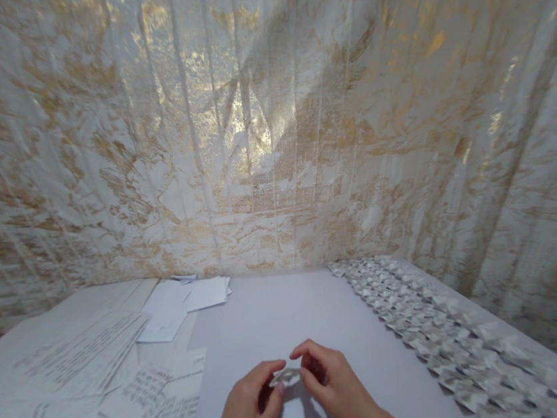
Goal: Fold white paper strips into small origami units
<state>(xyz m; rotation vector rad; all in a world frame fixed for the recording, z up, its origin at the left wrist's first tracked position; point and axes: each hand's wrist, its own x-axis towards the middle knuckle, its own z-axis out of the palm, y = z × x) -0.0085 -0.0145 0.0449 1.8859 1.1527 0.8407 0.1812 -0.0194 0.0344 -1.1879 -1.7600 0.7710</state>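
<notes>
Low in the middle of the head view, my left hand [251, 407] and my right hand [333, 384] meet over a white table [280, 309]. Both pinch a small folded piece of printed paper [287, 376] between thumbs and fingertips. The paper piece is mostly hidden by my fingers. It is held just above the table top.
Several small folded paper pieces [437, 325] lie in overlapping rows along the table's right side. Printed paper sheets [90, 365] and smaller cut slips [183, 304] cover the left side. A white and gold patterned curtain [268, 116] hangs right behind the table.
</notes>
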